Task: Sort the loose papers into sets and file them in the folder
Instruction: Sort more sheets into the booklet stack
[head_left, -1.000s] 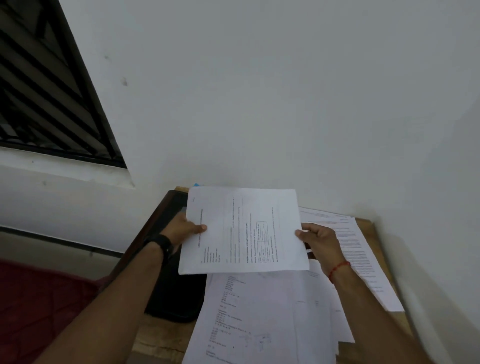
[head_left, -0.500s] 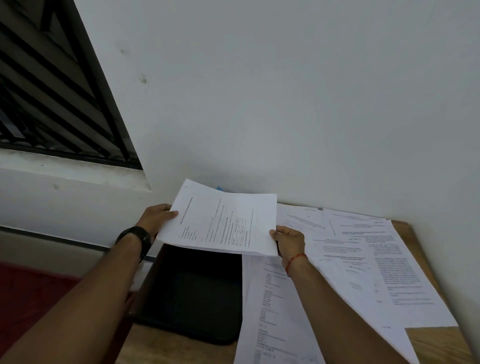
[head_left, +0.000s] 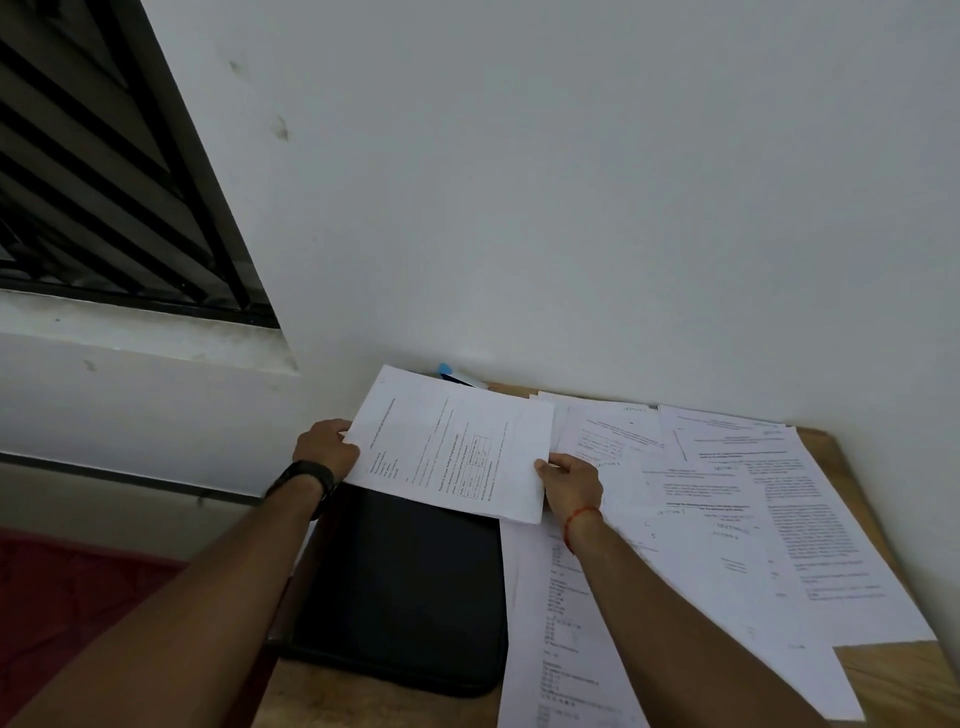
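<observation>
Gripping sheet (head_left: 452, 447) between left hand (head_left: 324, 449) and right hand (head_left: 571, 483); above black folder (head_left: 405, 592).

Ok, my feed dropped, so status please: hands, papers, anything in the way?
Left hand, right hand grip ends of printed sheet, held over black folder. Loose papers spread on table beside it. Nothing blocking.

sheet (head_left: 452, 447) shifted left, lowered over folder (head_left: 405, 587)

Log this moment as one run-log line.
sheet: held above black folder; left hand: grips its left edge; right hand: pinches its right edge; loose papers: spread on table
</observation>
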